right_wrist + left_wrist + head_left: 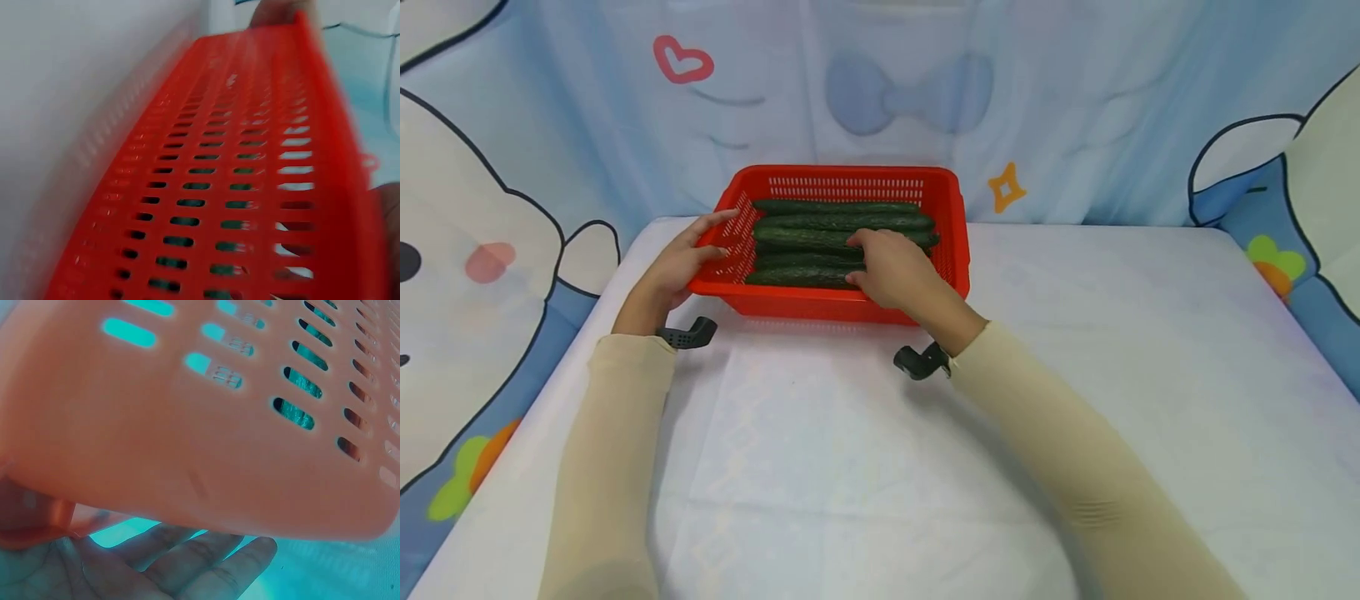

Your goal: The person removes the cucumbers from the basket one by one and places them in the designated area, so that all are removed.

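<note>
A red perforated plastic basket (823, 304) sits toward the back of the white table. Inside it several dark green cucumbers (842, 222) lie side by side, lengthwise. My left hand (673, 267) grips the basket's left rim, thumb over the inside; the left wrist view shows its other fingers (194, 562) beneath the basket's end. My right hand (898, 271) reaches over the front rim, thumb and forefinger spread across the front cucumbers. Through the basket's slots in the right wrist view, cucumbers and parts of the right hand (389, 212) show, blurred.
A white cloth covers the table (820, 467). Behind the basket hangs a blue cartoon-printed curtain (895, 142), which also runs along the left side. Dark wrist cameras (919, 362) are strapped to both wrists, the right one just in front of the basket.
</note>
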Available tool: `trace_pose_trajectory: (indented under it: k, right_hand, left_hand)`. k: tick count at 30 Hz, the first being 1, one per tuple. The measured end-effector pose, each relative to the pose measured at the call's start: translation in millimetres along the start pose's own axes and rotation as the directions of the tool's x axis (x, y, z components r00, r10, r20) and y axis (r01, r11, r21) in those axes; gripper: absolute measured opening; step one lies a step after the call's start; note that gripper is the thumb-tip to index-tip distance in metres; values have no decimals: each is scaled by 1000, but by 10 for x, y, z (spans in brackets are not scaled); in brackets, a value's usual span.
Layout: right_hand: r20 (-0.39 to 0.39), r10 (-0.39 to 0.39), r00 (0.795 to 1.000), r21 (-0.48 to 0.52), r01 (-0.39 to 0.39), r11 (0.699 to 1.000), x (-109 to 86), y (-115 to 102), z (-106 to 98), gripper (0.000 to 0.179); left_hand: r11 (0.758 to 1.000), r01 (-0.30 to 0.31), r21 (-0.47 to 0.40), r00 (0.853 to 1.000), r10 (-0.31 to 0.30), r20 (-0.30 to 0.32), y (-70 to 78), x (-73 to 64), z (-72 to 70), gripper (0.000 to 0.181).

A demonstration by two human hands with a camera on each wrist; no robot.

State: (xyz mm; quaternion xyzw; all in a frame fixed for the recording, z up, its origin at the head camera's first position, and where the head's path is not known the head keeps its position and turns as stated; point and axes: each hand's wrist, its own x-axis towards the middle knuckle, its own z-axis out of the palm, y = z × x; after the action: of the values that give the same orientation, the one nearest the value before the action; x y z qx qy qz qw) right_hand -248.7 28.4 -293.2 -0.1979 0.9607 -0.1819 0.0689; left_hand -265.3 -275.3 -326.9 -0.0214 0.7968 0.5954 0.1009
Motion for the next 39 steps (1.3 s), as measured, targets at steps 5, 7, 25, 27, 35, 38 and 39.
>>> trace_pose_trajectory:
  k: [5,7,25,27,35,38,39]
  right_hand:
    - [75,23,997,-49,-19,999,316,-48,80,55]
    - [100,20,995,-67,-13,998,393,-48,104,53]
    - [296,102,950,-111,-72,991,522,0,173,63]
    - [304,98,948,-123,-63,990,527,-2,176,63]
    - [313,105,944,-177,-51,983,533,-6,163,59]
    - [314,95,945,-189,-36,981,537,-9,165,50]
    - [312,88,946,-189,-29,982,538,-10,167,47]
  left_hand:
    - [1000,-1,1,1000,1,7,-11,6,-7,60]
    - [1000,-5,-2,1000,5,9,-5,12,-8,59]
    - [1000,6,-11,1000,-6,-8,-8,18,-2,58]
    - [1000,6,-14,1000,-6,-9,-10,15,-4,58]
    - [1000,0,-16,1000,0,-7,-4,24,-2,58]
    - [1000,3,-22,1000,-4,-11,-9,24,0,58]
    - [1000,3,-23,1000,-3,-10,-12,25,1,58]
